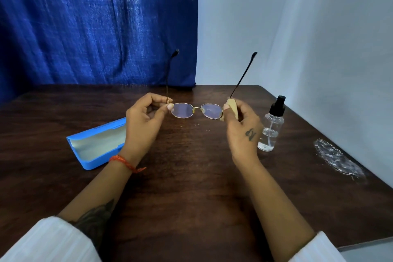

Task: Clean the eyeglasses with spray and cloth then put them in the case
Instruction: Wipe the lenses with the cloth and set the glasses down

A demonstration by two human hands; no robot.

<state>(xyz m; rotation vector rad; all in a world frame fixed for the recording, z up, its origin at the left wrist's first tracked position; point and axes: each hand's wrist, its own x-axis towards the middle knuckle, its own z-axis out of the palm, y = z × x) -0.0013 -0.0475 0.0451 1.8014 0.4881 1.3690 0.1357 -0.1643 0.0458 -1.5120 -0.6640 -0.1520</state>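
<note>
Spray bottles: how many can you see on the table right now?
1. The spray bottle stands upright near the table's right edge, just beyond the right hand.

Open case (96, 144) flanks the left, spray bottle (271, 127) the right; bare table (191, 176) lies between

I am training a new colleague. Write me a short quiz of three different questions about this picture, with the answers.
1. True or false: the blue case lies open on the table.
2. Which hand holds the folded cloth against the eyeglasses?
3. The spray bottle stands: A) inside the case, B) upright beside the right hand, C) tipped over.

Key: 1 true; 2 the right hand, while the left hand pinches the other hinge; 3 B.
</note>
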